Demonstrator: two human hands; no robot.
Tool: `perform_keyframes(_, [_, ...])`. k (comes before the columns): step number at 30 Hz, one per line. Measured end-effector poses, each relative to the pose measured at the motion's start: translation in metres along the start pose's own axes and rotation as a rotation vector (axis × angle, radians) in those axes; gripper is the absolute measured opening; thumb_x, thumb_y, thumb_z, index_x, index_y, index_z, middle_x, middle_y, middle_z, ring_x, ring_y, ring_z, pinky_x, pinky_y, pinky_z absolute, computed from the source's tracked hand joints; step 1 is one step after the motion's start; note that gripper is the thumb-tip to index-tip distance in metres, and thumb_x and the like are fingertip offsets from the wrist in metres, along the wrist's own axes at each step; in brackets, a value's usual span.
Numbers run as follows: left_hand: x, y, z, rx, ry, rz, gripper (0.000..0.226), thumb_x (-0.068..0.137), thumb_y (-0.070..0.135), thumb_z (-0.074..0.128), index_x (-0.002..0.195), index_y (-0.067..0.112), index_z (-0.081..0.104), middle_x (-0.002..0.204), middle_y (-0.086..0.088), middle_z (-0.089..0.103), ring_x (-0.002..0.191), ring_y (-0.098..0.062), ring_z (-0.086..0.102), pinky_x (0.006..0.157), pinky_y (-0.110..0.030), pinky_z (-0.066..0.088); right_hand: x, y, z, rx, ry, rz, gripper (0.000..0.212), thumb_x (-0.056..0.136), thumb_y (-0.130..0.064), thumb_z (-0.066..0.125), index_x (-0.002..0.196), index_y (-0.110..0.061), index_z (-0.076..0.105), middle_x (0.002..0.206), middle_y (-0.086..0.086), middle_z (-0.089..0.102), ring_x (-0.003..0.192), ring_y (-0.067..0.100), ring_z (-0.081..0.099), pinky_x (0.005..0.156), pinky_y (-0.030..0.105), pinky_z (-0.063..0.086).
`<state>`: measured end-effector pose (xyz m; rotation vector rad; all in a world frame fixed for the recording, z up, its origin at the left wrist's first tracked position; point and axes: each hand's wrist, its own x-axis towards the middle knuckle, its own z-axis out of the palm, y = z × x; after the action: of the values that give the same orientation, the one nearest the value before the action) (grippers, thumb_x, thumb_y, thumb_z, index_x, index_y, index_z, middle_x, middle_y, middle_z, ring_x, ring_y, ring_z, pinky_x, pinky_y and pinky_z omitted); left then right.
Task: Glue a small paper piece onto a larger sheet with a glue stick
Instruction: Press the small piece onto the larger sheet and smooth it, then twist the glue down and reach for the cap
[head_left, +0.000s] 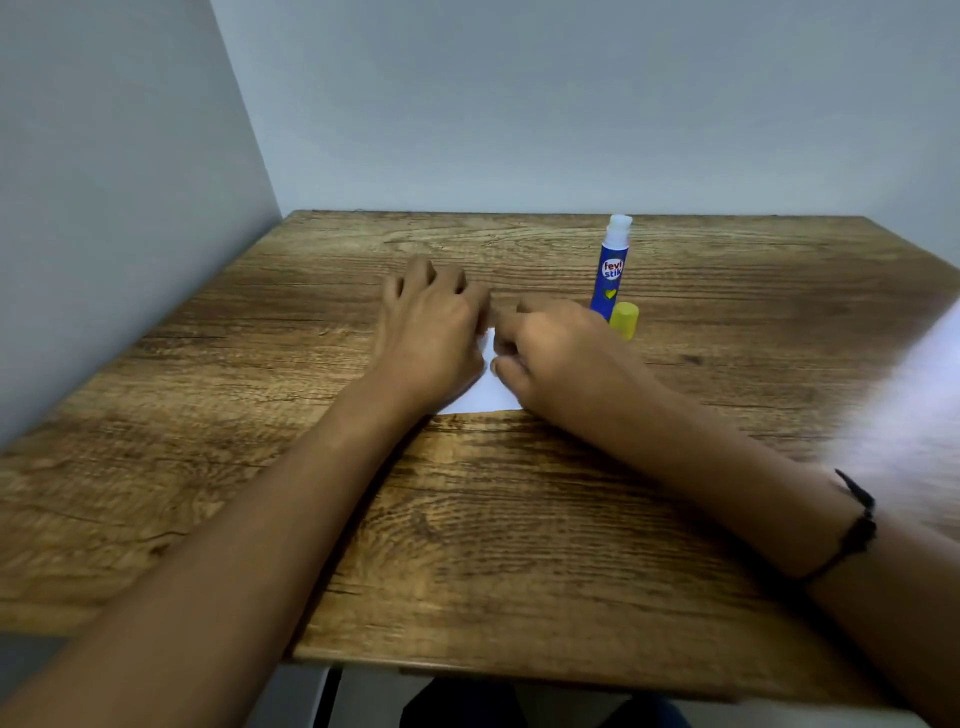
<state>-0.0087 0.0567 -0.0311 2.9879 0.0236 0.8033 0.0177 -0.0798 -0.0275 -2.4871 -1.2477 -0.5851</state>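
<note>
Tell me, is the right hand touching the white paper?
Touching. The head view shows the right hand resting on the white paper, fingers pressed onto it.

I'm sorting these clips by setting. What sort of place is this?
Probably a small indoor desk nook: a wood-grain table pushed into a corner of plain grey walls, with only a glue stick and white paper on it.

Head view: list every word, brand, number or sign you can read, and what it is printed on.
"fevi stik": white lettering on a red patch, on the blue glue stick standing uncapped on the table.
No text shows on the yellow cap or the white paper.
</note>
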Motion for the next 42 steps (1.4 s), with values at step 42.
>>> perform_keyframes(42, [0.062,0.054,0.018,-1.748,0.116,-0.358,0.014,0.086,-0.002,0.051,0.083,0.008,0.061,0.059,0.003,0.061,0.047,-0.004,0.046,0.05,-0.014,0.041,0.009,0.077,-0.026,0.676,0.098,0.276,0.027,0.089,-0.014,0.042,0.096,-0.009,0.067,0.063,0.007,0.049,0.058,0.009,0.041,0.055,0.023,0.031])
